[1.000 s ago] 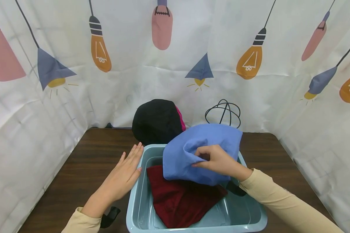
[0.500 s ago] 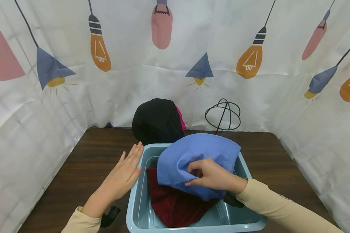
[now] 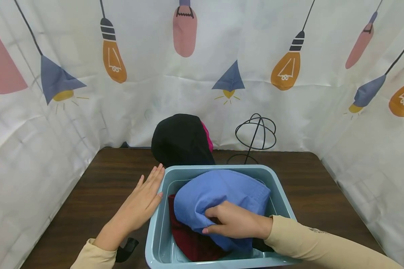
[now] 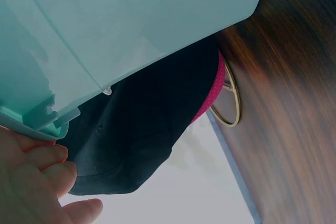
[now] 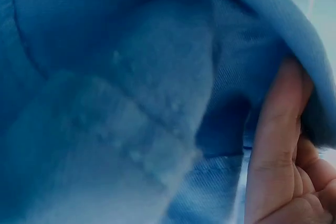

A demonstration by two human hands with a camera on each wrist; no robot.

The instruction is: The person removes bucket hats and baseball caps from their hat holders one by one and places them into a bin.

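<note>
Clock positions are read from the centre of the light-blue tub (image 3: pixel 188 265) in the head view, with 12 o'clock at its far rim. The tub stands on the dark wood-grain table (image 3: pixel 330 201). The right hand (image 3: pixel 233 221), with its forearm entering from 4 o'clock, is inside the tub outline; its thumb and fingers pinch a fold of the blue cloth (image 3: pixel 219 186). In the right wrist view, folds of this cloth partly hide the fingertips. The blue cloth occupies the middle of the tub and extends toward 12 o'clock, overlapping the dark red cloth (image 3: pixel 192 241), which shows at 7 to 8 o'clock. The left hand (image 3: pixel 143 203) touches the tub rim at 10 o'clock, fingers straight, the middle ones close together. The black cap (image 3: pixel 178 142), with a dotted pink part (image 4: pixel 212 93), sits beyond the rim at 11 o'clock. The black wire stand (image 3: pixel 250 148) is near 1 o'clock.
</note>
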